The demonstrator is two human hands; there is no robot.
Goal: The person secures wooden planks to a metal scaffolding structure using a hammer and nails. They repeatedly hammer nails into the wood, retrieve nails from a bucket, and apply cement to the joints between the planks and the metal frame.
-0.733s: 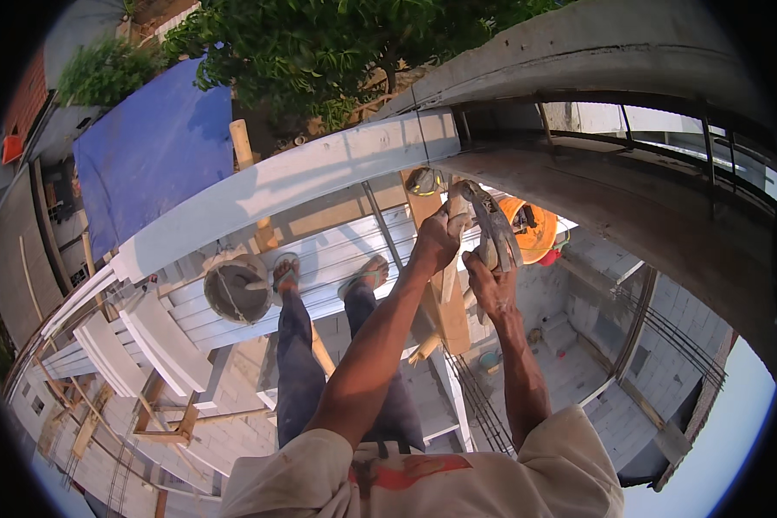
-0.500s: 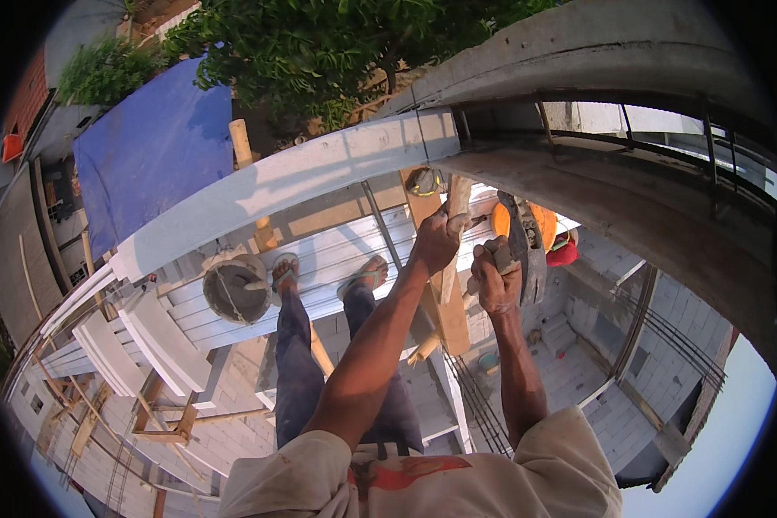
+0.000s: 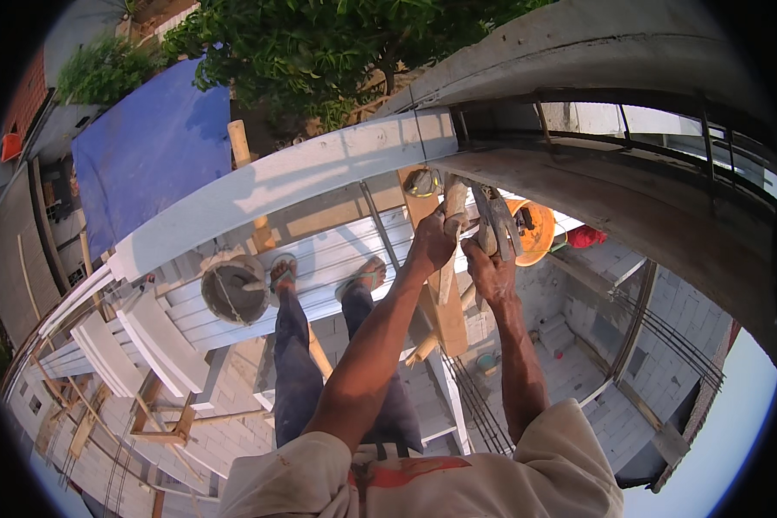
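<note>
Your left hand (image 3: 434, 242) is wrapped around a pale wooden piece (image 3: 455, 200); your right hand (image 3: 493, 274) clasps a worn grey tool (image 3: 498, 217), with an orange bucket (image 3: 540, 235) to its right.

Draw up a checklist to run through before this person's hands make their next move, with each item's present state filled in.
1. Left hand closed on the pale wooden piece: ok.
2. Right hand gripping the worn grey tool: ok.
3. Tool and wooden piece touching or apart: cannot tell; they sit very close together.
4. Tool clear of the orange bucket: cannot tell; they overlap in this view.
5. Both sandalled feet set down on the white ribbed surface: ok, though its firmness cannot be judged.
6. Grey-filled bucket away from both hands: ok; it stands beside the left foot.
</note>
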